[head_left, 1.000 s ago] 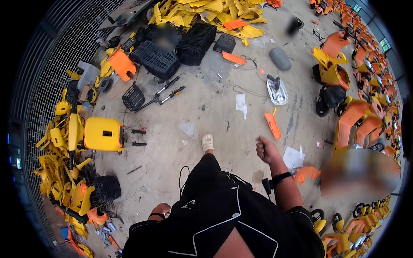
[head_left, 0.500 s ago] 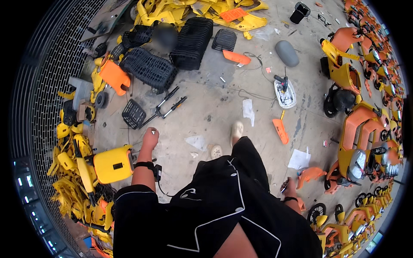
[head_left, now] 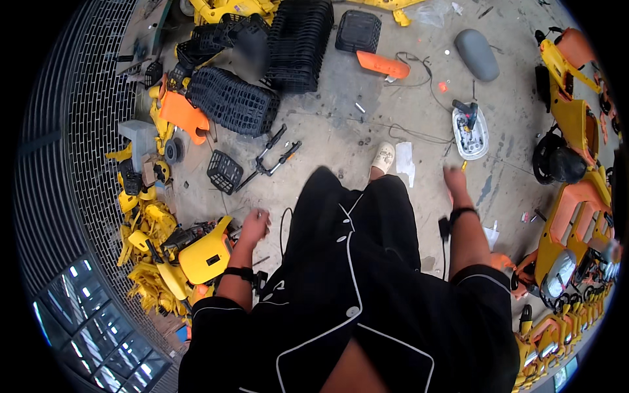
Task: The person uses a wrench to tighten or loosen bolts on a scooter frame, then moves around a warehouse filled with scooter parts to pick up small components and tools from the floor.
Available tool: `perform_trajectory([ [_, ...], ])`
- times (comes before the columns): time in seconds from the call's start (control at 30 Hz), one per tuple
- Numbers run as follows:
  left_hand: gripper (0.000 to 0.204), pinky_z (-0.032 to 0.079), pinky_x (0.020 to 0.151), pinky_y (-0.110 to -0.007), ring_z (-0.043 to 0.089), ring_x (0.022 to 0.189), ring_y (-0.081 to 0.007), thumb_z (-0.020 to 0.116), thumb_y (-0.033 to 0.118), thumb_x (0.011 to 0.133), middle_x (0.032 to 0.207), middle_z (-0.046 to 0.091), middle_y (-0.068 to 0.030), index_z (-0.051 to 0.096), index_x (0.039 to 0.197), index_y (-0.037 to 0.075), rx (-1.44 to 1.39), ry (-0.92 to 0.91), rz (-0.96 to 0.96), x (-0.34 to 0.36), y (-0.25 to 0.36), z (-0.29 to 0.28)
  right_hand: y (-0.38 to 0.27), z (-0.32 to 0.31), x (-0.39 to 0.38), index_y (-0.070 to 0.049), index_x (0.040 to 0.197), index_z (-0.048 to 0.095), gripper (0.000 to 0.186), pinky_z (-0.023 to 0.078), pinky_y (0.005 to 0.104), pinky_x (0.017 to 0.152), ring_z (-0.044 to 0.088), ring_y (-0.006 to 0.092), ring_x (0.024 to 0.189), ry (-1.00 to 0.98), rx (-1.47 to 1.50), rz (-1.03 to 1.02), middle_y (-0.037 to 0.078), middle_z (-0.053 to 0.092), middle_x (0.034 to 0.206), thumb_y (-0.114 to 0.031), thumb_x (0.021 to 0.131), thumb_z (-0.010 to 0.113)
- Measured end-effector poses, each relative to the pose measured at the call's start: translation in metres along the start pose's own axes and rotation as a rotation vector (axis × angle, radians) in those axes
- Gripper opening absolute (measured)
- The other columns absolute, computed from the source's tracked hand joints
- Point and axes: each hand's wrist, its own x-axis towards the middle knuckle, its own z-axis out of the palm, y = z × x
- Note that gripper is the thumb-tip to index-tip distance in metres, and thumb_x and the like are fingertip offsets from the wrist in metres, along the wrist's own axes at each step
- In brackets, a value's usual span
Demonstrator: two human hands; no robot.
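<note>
My left hand hangs at my left side with its fingers curled. A tiny pale spot shows at the fingers, too small to name. My right hand swings out in front of me, closed, and what it holds, if anything, is hidden. Neither hand touches anything on the floor. Beyond my left hand lie a small black basket and a black fork-shaped metal part. Past my right hand is a white tray with a dark power tool on it.
Stacked black baskets and a grey rounded cover lie ahead. Yellow panels are heaped at the left. Yellow and orange scooters line the right. A loose cable and white paper lie on the floor.
My right arm has swung forward from beside my right hip, while my left hand has drawn back slightly. My legs have stepped, and the view has shifted over the floor.
</note>
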Motion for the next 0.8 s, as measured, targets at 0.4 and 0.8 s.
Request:
perform_trajectory([
  [0.4,0.024,0.042,0.051,-0.026,0.054,0.063,-0.0124,0.053,0.031,0.102,0.081,0.057,-0.0018,0.056,0.103,0.008,-0.548,-0.636,-0.174,0.285,0.237,0.129,-0.259,0.07,0.211,-0.002,0.101,0.061,0.027,0.043,0.0286,0.054,0.051,0.0132,0.064,-0.408,1.012,0.395,0.005,0.063,0.081,-0.028,0.093,0.059],
  [0.8,0.025,0.043,0.061,-0.024,0.05,0.066,-0.0072,0.053,0.025,0.103,0.077,0.058,-0.0013,0.057,0.094,0.002,0.308,-0.66,0.037,0.452,0.285,0.177,-0.294,0.427,0.354,-0.004,0.097,0.06,0.02,0.045,0.0333,0.054,0.047,0.0145,0.06,-0.298,1.718,1.143,0.007,0.061,0.085,-0.024,0.096,0.063],
])
